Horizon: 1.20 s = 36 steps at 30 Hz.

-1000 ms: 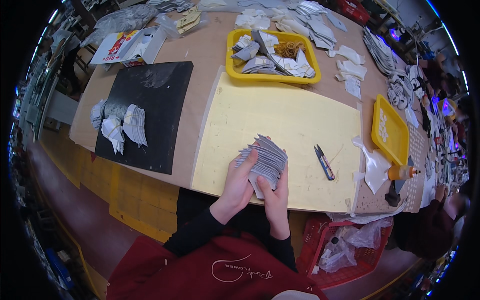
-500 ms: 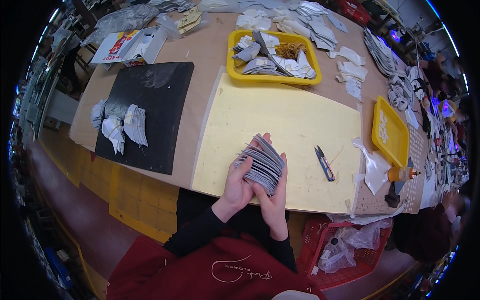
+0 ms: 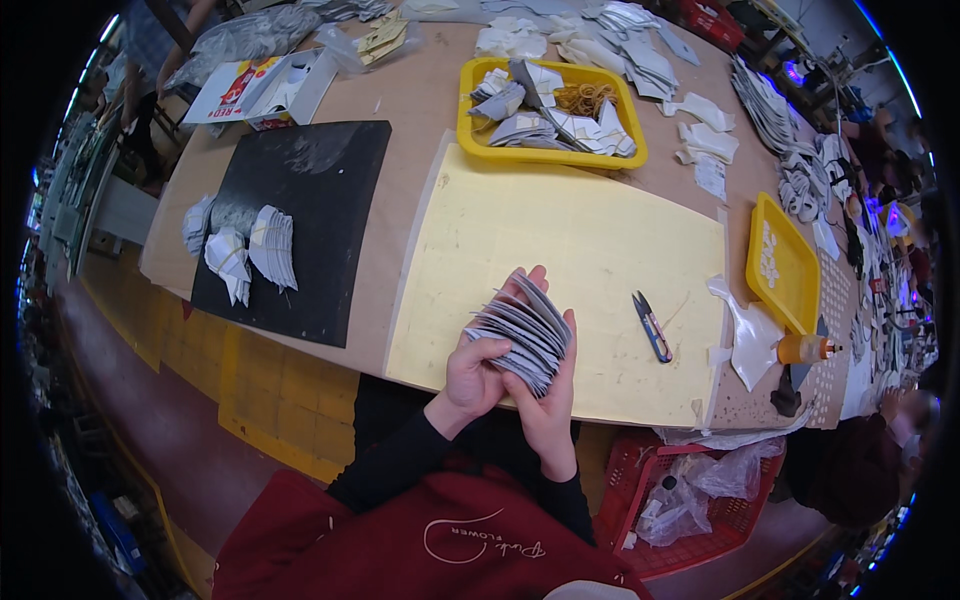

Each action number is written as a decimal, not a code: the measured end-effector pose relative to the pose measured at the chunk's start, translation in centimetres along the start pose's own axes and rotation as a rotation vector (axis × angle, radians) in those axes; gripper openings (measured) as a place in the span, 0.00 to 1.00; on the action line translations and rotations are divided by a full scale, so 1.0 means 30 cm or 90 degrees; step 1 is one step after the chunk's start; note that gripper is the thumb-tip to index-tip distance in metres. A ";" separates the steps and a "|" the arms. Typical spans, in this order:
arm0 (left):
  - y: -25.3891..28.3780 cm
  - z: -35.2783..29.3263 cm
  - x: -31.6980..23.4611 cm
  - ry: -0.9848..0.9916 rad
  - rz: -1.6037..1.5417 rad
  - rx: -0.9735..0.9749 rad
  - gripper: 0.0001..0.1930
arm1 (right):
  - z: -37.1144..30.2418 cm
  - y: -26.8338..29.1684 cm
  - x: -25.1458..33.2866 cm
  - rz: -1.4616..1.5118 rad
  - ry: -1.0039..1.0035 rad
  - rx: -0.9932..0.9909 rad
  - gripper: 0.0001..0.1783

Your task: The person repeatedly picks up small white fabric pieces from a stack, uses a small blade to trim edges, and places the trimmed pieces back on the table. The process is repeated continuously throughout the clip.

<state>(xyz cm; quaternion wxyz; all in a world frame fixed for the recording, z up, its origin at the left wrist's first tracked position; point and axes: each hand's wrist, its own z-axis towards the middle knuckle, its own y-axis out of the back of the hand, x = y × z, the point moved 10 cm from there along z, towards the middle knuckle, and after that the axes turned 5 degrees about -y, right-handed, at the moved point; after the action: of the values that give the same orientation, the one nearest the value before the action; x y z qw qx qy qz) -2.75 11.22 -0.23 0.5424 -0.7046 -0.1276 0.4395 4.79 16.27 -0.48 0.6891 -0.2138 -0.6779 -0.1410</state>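
Note:
Between my two hands is a stack of grey cut pieces (image 3: 525, 335), thin and layered, its edges fanned out. My left hand (image 3: 474, 378) wraps the stack's left side, with the thumb laid across the near edges and the fingertips showing beyond the far end. My right hand (image 3: 548, 415) closes round the right side, its thumb pressed at the near lower corner. Both hands are above the front edge of a pale yellow sheet (image 3: 590, 240) on the table. Thread snips (image 3: 652, 328) with dark blades lie on that sheet, right of my hands.
A yellow tray (image 3: 555, 160) of grey bundles and rubber bands stands beyond the sheet. Left is a black board (image 3: 330, 220) with tied bundles (image 3: 270, 248). Right are another yellow tray (image 3: 785, 290) and an orange bottle (image 3: 803, 348). A red basket (image 3: 620, 490) stands below the table edge.
My left thumb has moved down from the upper edges of the stack toward its near side. The layers look more fanned out. Both hands keep hold in nearly the same place.

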 end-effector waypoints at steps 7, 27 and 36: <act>-0.017 -0.001 -0.005 -0.009 -0.012 0.037 0.46 | 0.000 0.000 0.013 -0.001 0.005 -0.008 0.49; 0.042 0.011 0.025 -0.001 -0.027 -0.043 0.36 | 0.031 0.011 0.008 -0.133 -0.036 -0.080 0.36; -0.039 -0.002 -0.214 -0.328 0.622 0.077 0.49 | 0.060 0.038 0.210 -0.496 0.232 -0.075 0.37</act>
<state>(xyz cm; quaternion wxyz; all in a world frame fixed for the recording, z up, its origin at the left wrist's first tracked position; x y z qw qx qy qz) -6.10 7.40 3.90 0.2666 -0.5190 0.1108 0.8046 4.04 18.74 5.65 0.6795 0.0476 -0.5658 -0.4647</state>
